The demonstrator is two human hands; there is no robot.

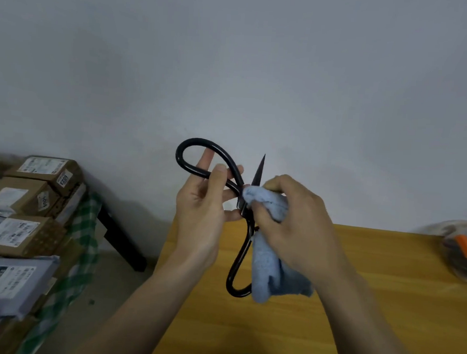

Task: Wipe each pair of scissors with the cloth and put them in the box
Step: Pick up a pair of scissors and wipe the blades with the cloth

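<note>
The left hand (200,202) had its fingers (218,181) curled around one black loop of the scissors (237,188), holding them up above the near edge of the yellow worktop (370,294). The right hand (292,221) squeezed the blue cloth (265,258) around the blades, and only one sharp tip poked out on top. Cardboard boxes (34,192) sat stacked far to the left. A clear container (463,251) with something orange sat at the right edge.

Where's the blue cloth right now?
In the head view the blue cloth is just right of centre, gripped in the right hand and pressed against the black scissors held by the left hand, above the wooden table.
</note>
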